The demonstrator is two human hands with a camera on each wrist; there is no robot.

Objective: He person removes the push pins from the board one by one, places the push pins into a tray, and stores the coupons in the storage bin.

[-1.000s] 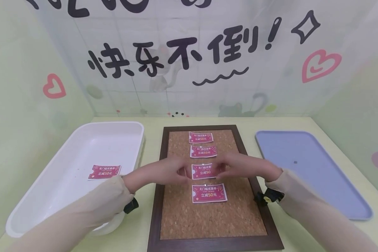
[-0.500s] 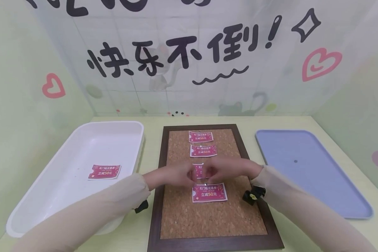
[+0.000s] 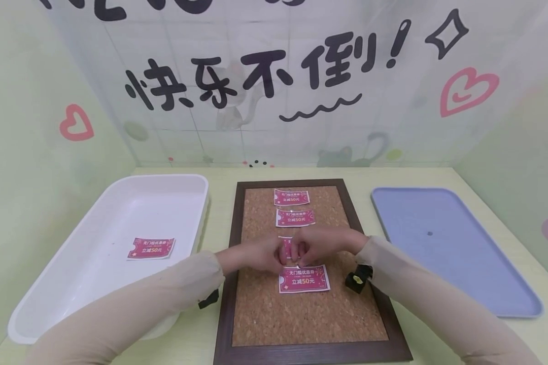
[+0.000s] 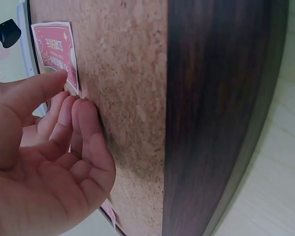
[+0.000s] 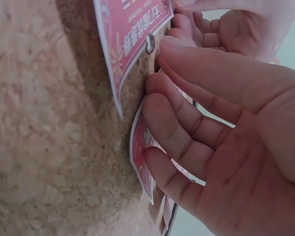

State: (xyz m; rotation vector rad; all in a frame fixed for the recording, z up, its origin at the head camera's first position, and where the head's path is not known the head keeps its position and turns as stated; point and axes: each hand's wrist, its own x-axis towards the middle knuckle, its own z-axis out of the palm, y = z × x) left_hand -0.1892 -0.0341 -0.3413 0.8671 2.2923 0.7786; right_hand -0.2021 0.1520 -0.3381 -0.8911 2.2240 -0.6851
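Note:
A red-and-white paper coupon (image 3: 304, 280) lies lowest in a column on the cork board (image 3: 310, 319), a small pushpin (image 5: 150, 43) at its top edge. My left hand (image 3: 262, 254) bends its fingers just above that coupon's upper left corner, thumb held apart from them. From the other side my right hand (image 3: 321, 241) reaches in, its thumb tip and bent forefinger right beside the pushpin. The hands nearly meet and partly hide the coupon above (image 3: 287, 247). Two more coupons are at the top of the board, the nearer one (image 3: 295, 218) below the farthest (image 3: 292, 197).
On the left stands a white tray (image 3: 164, 203) with one loose coupon (image 3: 151, 248) in it. A blue-violet tray (image 3: 456, 253) with a small dark speck lies to the right. The board's dark wooden frame (image 3: 310, 352) borders the cork; walls rise behind and beside the table.
Both hands have moved inward and slightly down from the sides of the third coupon to the top edge of the lowest one, covering more of the third coupon.

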